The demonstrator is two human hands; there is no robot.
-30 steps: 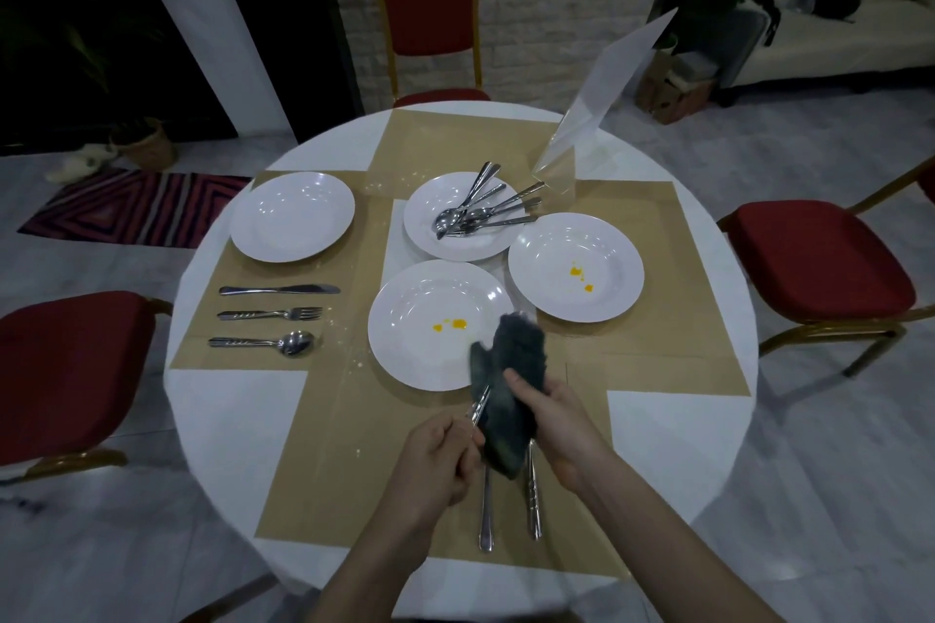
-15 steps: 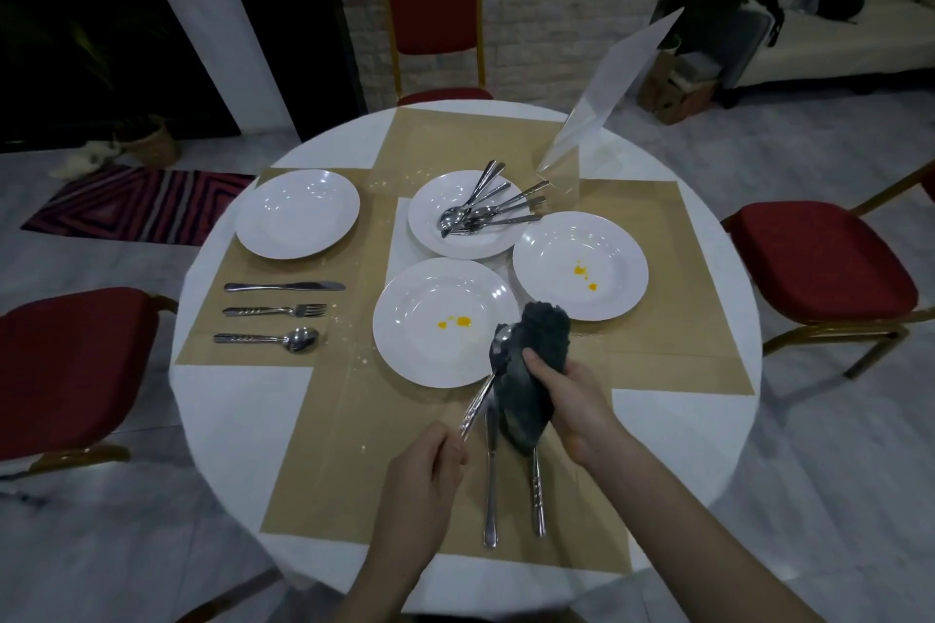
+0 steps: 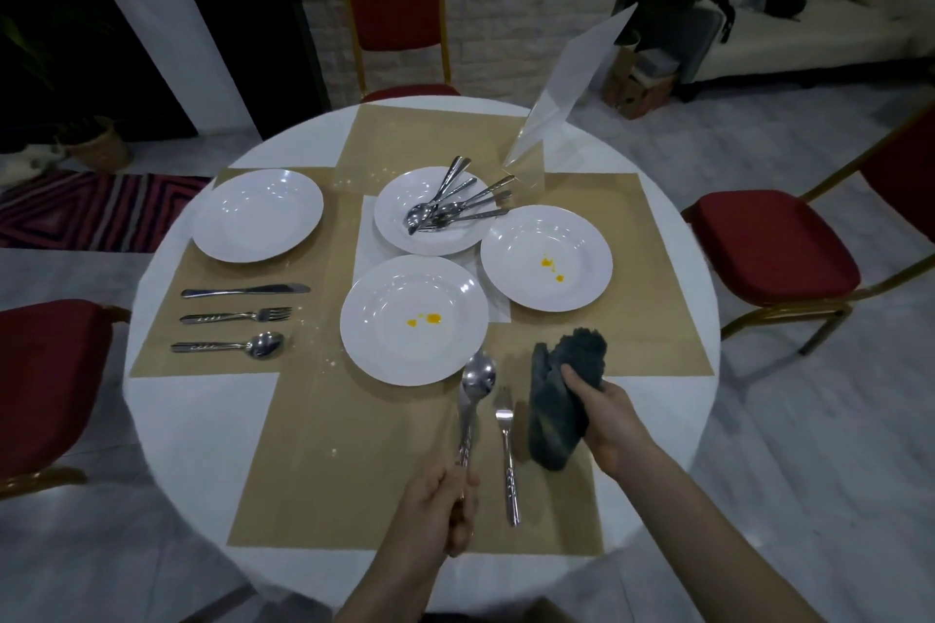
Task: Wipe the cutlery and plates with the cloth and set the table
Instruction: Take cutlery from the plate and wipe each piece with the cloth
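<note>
i count four round white plates (image 3: 257, 216), one dark grey cloth (image 3: 561, 395), three red cushioned chairs (image 3: 774, 245), and two hands (image 3: 439, 506).

My left hand (image 3: 445, 506) holding steel spoon (image 3: 473, 400) just left of steel fork (image 3: 507, 450), dark grey cloth (image 3: 561, 400) in my right hand (image 3: 609, 420) right of it, stained white plate (image 3: 414, 319) beyond, cutlery-filled white plate (image 3: 405, 228) farther.

The tabletop (image 3: 202, 420) is white with tan mats (image 3: 354, 445). The plates (image 3: 258, 215) are white; two have orange spots (image 3: 424, 319). The cloth (image 3: 561, 400) is dark grey. The chairs (image 3: 774, 243) are red. The rug (image 3: 96, 213) at ten o'clock has red stripes.
</note>
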